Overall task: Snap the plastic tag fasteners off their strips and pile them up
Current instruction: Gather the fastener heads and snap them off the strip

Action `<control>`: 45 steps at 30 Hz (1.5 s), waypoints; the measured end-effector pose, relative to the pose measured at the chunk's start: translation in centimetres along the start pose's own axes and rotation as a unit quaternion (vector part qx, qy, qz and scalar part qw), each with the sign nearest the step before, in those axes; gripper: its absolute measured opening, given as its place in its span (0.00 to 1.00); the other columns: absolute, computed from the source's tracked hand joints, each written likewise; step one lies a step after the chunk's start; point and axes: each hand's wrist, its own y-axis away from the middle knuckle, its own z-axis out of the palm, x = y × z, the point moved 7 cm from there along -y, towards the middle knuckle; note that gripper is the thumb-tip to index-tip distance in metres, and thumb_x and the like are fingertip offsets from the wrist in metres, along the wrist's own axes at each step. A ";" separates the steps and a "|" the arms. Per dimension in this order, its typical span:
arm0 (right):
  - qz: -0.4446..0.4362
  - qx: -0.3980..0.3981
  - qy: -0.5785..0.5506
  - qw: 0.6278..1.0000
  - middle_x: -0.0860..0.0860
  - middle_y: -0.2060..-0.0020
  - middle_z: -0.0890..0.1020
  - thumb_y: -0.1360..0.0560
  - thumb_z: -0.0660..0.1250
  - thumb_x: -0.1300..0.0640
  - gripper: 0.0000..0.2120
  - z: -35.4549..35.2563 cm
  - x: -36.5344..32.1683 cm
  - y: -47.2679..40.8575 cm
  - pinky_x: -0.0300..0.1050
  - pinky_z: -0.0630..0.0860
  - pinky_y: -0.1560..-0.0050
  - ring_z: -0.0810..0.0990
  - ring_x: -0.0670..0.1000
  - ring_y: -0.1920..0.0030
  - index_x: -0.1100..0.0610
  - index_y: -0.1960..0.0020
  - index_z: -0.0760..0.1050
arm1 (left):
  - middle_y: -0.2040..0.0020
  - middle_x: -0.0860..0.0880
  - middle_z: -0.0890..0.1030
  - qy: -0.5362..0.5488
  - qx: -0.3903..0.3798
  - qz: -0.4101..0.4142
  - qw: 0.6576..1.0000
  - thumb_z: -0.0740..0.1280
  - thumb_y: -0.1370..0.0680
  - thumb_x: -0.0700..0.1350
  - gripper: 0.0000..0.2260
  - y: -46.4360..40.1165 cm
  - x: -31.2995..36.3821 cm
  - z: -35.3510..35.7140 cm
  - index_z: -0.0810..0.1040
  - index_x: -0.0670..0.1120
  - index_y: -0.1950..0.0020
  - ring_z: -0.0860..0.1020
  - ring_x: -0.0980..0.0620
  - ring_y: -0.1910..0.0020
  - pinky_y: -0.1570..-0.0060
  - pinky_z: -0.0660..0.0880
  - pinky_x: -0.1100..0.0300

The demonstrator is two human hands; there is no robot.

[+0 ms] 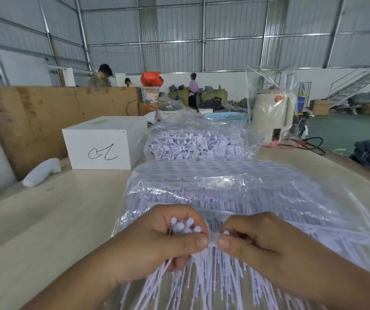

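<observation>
Both hands are low and close together over the work; the left hand (157, 238) is curled round a bundle of white fasteners (185, 227), their rounded heads poking up between its fingers and thumb, thin tails fanning down below the palm; the right hand (253, 238) pinches a small white piece (213, 239) between thumb and forefinger, thumb tip almost meeting the left thumb tip, and one more white head shows just above its thumb; whether that piece is one fastener or the strip end, I cannot tell, it is too blurred.

Directly beyond the knuckles lies a wide clear plastic bag of strips (213, 186), flat rows of pale fasteners under glossy film, spreading out past the right hand and underneath both wrists; further ahead of that, a second clear bag of loose fasteners (193, 144) sits heaped and open-topped.

Well ahead of the left hand stands a white box (103, 146) with a black scribble on its front; further out to the left of it lies a white handheld tool (41, 172) on the pale table (56, 220); far ahead of the right hand stands a cream kettle (271, 117) wrapped in clear film, a blue basket (226, 117) just beside it; a brown board (45, 113) leans behind the box; people stand in the distance.
</observation>
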 end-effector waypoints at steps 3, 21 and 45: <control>0.037 0.021 -0.003 0.999 0.46 0.74 0.70 0.24 0.62 0.39 0.15 -0.6 0.6 0.0 0.41 0.63 0.70 0.67 0.44 0.74 0.48 0.62 0.70 | 0.75 0.53 0.74 -0.001 0.054 0.013 0.998 0.72 0.29 0.44 0.05 -0.2 -0.1 -0.1 0.81 0.52 0.64 0.72 0.57 0.76 0.73 0.70 0.64; -0.028 0.096 -0.057 0.993 0.45 0.66 0.77 0.33 0.56 0.23 0.23 -0.1 -1.7 -0.2 0.46 0.71 0.67 0.75 0.46 0.69 0.34 0.45 0.64 | 0.70 0.44 0.75 0.063 0.080 0.036 0.994 0.73 0.32 0.42 0.14 0.4 1.4 -0.2 0.84 0.55 0.49 0.71 0.56 0.79 0.77 0.69 0.67; 0.080 0.109 -0.025 0.990 0.43 0.75 0.72 0.25 0.67 0.45 0.10 -1.5 0.0 -0.3 0.36 0.63 0.72 0.68 0.44 0.75 0.46 0.61 0.71 | 0.69 0.53 0.76 0.011 0.127 0.054 0.990 0.68 0.27 0.45 0.06 -0.4 0.7 0.2 0.79 0.51 0.64 0.75 0.56 0.70 0.69 0.72 0.65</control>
